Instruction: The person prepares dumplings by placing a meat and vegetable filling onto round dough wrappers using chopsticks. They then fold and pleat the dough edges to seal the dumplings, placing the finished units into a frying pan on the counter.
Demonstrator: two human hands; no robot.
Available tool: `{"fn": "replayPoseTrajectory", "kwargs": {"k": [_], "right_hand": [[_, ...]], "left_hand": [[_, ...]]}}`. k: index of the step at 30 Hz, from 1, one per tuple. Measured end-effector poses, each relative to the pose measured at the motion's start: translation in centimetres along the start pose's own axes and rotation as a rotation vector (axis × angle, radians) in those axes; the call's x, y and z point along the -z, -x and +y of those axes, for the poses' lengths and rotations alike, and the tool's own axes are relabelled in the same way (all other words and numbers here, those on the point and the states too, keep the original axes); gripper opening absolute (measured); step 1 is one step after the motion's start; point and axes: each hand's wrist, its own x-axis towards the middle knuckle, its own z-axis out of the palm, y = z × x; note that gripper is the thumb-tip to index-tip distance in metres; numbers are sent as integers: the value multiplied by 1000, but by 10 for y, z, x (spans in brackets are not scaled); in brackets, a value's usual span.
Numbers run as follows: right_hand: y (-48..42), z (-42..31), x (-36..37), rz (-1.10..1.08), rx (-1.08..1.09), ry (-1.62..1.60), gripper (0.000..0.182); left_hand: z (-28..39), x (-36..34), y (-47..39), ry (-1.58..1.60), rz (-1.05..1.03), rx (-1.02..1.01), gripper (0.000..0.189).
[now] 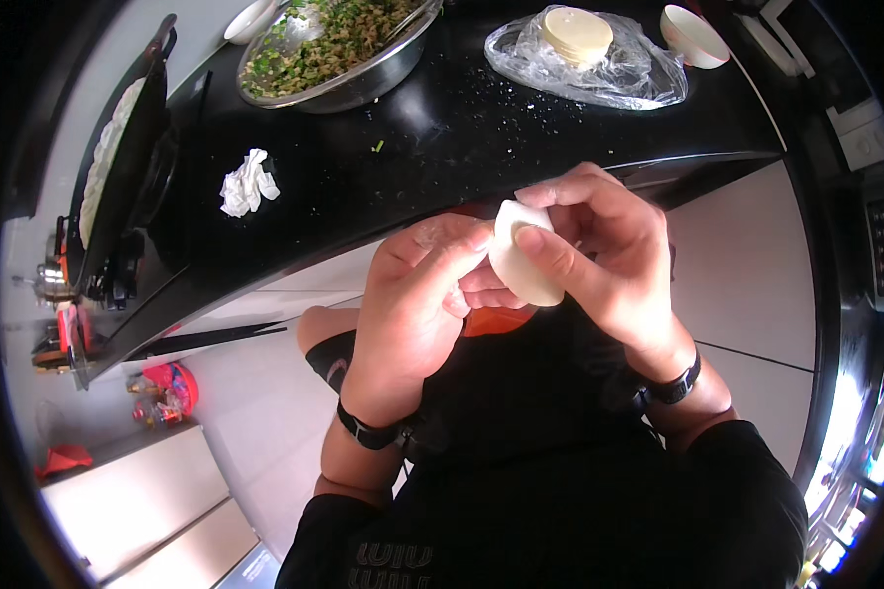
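Note:
A pale, round dough wrapper (524, 261) is held up in front of me, just off the counter's near edge. My right hand (611, 258) pinches it, the thumb on its near face and the fingers behind. At its left edge is my left hand (420, 287), with the thumb tip against the rim and fingers reaching underneath. A stack of similar wrappers (578, 33) lies on a clear plastic bag (637, 77) at the back. Chopped green and brown filling (339, 44) fills much of a steel bowl (368, 92).
The black countertop (324, 154) carries a crumpled white tissue (248, 184), flour specks and a green scrap. At left stands a dark pan (132, 169) with white pieces, probably dumplings. White bowls (695, 37) (250, 20) stand at the far corners. White cabinet fronts (744, 258) are below.

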Motion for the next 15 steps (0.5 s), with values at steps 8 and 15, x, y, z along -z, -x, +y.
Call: {"fn": "replayPoseTrajectory", "kwargs": {"k": [8, 15], "right_hand": [[-3, 0, 7, -162, -170, -283, 23], [-4, 9, 16, -200, -217, -286, 16]], "left_hand": [[0, -1, 1, -98, 30, -5, 17], [3, -5, 4, -493, 95, -113, 15]]}}
